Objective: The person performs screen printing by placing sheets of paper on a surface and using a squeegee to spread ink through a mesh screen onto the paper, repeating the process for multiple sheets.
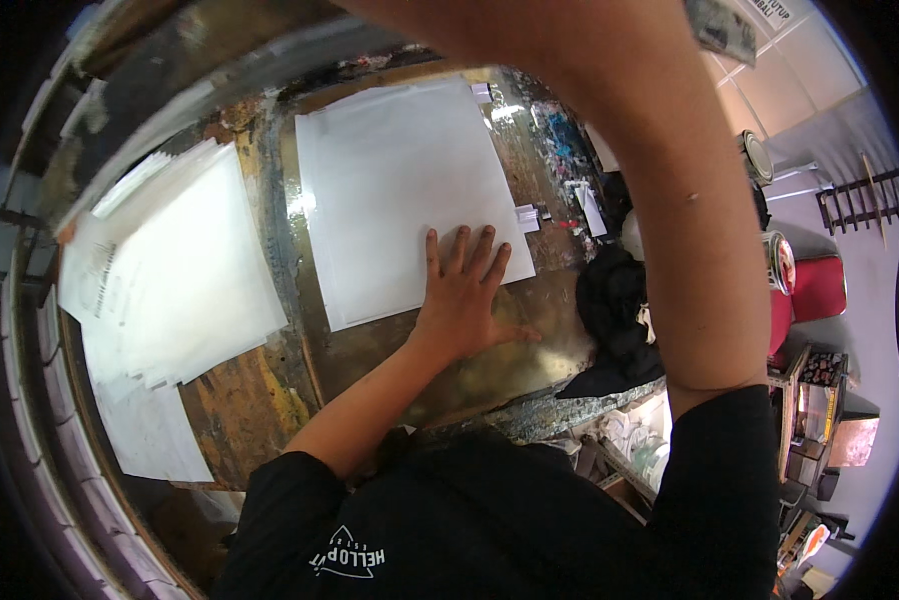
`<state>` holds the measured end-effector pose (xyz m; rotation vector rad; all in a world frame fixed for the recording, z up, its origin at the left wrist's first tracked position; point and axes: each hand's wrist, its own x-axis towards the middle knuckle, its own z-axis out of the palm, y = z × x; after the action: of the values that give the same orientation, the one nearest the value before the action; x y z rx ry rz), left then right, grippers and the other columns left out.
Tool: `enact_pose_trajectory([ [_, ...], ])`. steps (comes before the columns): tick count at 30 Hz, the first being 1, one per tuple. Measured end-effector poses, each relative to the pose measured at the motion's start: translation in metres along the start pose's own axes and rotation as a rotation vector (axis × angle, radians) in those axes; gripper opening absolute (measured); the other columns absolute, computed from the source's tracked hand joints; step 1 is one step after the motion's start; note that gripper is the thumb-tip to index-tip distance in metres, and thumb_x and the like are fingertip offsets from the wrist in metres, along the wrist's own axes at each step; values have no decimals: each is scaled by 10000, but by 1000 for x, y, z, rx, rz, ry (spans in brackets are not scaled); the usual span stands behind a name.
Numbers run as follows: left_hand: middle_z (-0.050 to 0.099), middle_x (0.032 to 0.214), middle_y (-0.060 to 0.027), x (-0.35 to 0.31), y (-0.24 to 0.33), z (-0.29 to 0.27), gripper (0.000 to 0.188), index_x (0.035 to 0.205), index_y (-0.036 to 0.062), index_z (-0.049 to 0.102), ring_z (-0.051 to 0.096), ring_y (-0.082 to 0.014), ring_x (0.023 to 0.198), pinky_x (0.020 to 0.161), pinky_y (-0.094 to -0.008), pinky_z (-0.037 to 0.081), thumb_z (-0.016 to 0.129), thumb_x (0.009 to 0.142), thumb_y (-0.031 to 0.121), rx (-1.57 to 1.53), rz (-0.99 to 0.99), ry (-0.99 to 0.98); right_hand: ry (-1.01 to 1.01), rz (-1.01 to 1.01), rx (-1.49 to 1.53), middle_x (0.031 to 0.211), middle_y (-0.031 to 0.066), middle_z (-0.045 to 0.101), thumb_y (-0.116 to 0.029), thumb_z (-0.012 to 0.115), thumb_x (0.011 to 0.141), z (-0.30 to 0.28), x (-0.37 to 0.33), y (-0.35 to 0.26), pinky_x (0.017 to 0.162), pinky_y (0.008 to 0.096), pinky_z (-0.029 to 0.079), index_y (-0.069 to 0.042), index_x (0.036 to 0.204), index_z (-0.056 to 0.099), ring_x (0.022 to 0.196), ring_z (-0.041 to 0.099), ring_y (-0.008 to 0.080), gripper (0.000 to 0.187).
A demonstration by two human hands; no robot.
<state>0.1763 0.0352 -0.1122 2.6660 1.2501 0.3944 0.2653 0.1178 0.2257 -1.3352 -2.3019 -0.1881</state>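
My left hand [465,290] lies flat with its fingers spread. Its fingertips press on the lower part of a large white sheet of paper [395,170], while the thumb reaches past the sheet's near edge onto the worn board [450,385]. Small pale tabs [530,217] stick out by the sheet's right side. My raised right arm [695,230] sweeps up the right side and across the top of the head view; its hand is outside the picture. Left of the sheet, a loose stack of white papers [190,260] lies fanned and overlapping.
A blurred dark bar or frame [200,60] crosses the upper left. Black cloth [615,315] is bunched at the board's right. Beyond my right arm are open cans [778,262], a red chair [820,287] and a cluttered shelf [815,410]. Paint stains [560,150] mark the table.
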Motion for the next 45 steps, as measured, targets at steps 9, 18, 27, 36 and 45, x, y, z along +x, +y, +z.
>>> enact_pose_trajectory([
  [9,458,1574,-218,-1,1,1,1223,1517,32,520,391,-460,1455,1217,-746,105,546,712,952,-35,58,115,-126,78,38,549,-12,459,-565,442,1072,-16,13,-13,606,366,445,-100,662,574,522,433,155,634],
  [18,659,1308,-179,-82,-100,-160,940,1539,-25,388,689,-236,1058,895,-320,581,927,781,107,-1294,-352,869,254,-108,-211,983,157,695,-478,671,921,49,-42,-5,899,519,405,-36,1078,673,993,651,358,469],
  [27,749,1120,-118,-187,-79,-87,1099,1472,-28,562,662,-223,1017,987,-401,449,1009,585,443,-520,-631,521,-313,-163,-42,1127,115,586,-132,809,754,182,-130,30,955,562,368,-85,1243,509,1129,571,327,576],
  [36,621,881,-38,-204,-98,-51,1304,1488,-58,537,525,-226,835,895,-412,324,904,513,725,-159,-564,419,122,-95,-284,1115,78,605,-92,774,781,342,27,119,971,553,367,-100,1216,547,1113,577,290,491],
  [45,515,978,-72,-203,-92,-57,1279,1478,14,590,492,-260,936,906,-446,322,912,467,726,-102,-650,378,15,-92,-261,1055,54,597,-72,755,777,345,13,92,947,540,381,-114,1170,547,1069,588,270,447],
])
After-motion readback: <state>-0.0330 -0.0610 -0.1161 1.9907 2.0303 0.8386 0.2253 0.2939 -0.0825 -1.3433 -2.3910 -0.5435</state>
